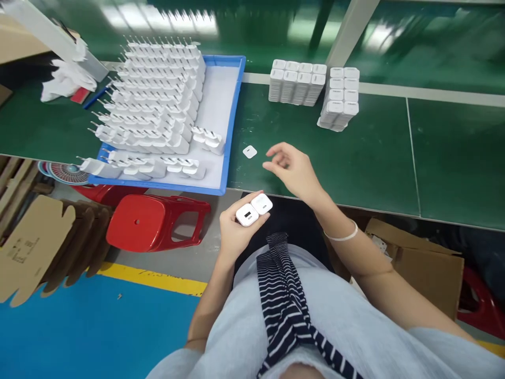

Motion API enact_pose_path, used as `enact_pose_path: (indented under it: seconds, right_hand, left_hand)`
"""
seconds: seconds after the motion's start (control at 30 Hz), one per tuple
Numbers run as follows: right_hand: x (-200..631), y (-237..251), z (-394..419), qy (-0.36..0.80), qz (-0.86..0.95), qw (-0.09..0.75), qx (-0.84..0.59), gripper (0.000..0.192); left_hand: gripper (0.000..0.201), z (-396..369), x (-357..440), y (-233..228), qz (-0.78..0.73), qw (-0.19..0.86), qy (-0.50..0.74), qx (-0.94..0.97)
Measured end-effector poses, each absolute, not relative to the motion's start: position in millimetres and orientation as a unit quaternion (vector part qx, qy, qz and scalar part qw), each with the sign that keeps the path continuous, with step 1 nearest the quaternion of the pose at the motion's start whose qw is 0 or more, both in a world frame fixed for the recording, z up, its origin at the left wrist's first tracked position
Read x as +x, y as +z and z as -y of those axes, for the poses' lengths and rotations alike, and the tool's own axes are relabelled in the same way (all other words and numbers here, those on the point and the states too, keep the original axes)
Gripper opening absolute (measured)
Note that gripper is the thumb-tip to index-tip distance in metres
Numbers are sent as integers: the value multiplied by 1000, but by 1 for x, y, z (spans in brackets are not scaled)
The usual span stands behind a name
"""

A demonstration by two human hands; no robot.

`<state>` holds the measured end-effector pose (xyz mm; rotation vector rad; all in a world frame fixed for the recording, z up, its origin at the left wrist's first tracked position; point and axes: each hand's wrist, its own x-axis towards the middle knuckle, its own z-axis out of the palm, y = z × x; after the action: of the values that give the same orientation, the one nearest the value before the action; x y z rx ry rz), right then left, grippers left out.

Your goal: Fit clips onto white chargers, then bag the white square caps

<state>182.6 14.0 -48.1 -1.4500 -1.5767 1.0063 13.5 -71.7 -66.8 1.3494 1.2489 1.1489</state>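
My left hand is closed around two white charger bodies held side by side in front of my waist. The nearer charger body has a dark rectangular port opening, and the other charger body shows a pale face with a small slot. Above the bench, my right hand has thumb and forefinger apart, with nothing visible between them. Just left of its fingertips lies a small white cover plate with a slot, flat on the green bench.
A blue-rimmed tray at left holds rows of white chargers with metal pins upward. Stacked white cover plates stand at the back beside another stack. A red stool and cardboard box sit below the bench edge.
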Motion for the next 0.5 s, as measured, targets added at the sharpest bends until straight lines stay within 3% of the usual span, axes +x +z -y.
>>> enact_pose_path:
  seconds: [0.17,0.3,0.4,0.5]
  right_hand:
    - [149,-60,-71,251,683,228,-647,20]
    - [139,-66,-90,259,679,156,-669,13]
    - [143,-60,-91,325,677,188,-633,10]
    - [150,-47,-76,405,651,287,-574,10]
  left_hand:
    - [46,75,-1,-66,-484,433,497,576]
    - [46,77,-11,-65,-463,426,513,584]
    - [46,77,-17,-66,-454,432,516,584]
    - [47,77,-22,-66,-441,452,521,574]
